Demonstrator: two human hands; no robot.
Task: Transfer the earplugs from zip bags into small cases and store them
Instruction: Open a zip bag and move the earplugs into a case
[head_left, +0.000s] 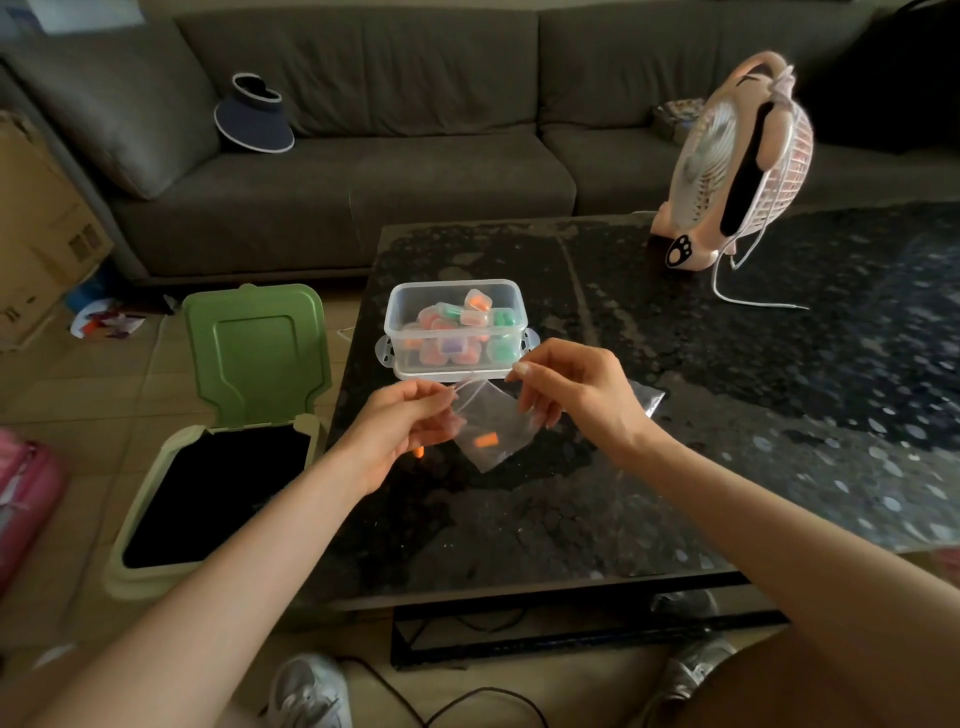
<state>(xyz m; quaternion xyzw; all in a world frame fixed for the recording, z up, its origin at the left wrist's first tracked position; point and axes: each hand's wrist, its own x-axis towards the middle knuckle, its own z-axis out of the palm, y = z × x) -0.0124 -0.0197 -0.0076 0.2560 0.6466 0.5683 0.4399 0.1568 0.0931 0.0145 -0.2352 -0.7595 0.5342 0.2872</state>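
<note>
Left hand (402, 426) and right hand (563, 384) pinch a zip bag (491, 423) between them; orange earplug (485, 440) inside.

No words or numbers can be read. Far to the left of the left hand (400, 426), the cardboard box (47, 228) carries dark printed blocks (85, 243) and small symbols on its side, all too blurred to make out. Beyond the right hand (571, 389) and off to its right, the pink fan (701, 156) on the desk (675, 467) bears a black-and-white paw print (679, 253) on its foot.
</note>
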